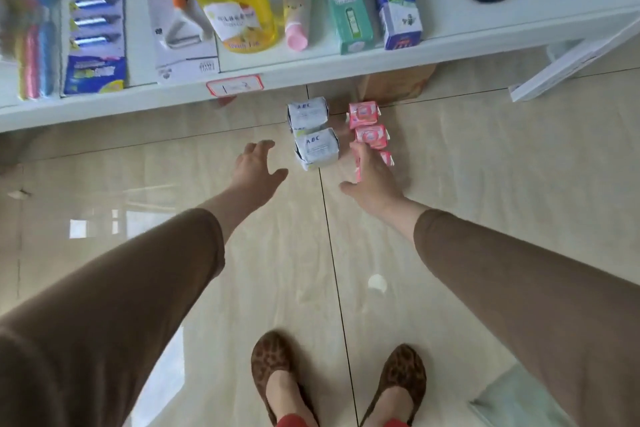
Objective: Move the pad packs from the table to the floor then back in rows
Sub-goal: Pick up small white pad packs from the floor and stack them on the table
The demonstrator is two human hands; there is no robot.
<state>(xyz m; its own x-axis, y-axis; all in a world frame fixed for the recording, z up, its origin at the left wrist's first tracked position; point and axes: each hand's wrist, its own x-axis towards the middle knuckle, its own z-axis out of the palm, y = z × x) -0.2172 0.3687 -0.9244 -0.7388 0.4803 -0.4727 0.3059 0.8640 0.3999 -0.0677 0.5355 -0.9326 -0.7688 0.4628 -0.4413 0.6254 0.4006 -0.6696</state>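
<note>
Packs sit on the floor (242, 288) in two rows: white packs (313, 135), pink packs (367, 125). Your right hand (372, 180) seemingly grips the nearest pink one; your left hand (258, 166) hovers spread. A careless lift could scatter its row.

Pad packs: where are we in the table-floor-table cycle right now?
Done: two white packs and three pink packs lie in two rows on the floor; no pad packs show on the table. In hand: the right hand is on the nearest pink pack, grip unclear; the left hand reaches, open, toward the nearer white pack. Left: whether more packs follow is unclear; the return to the table remains.
</note>
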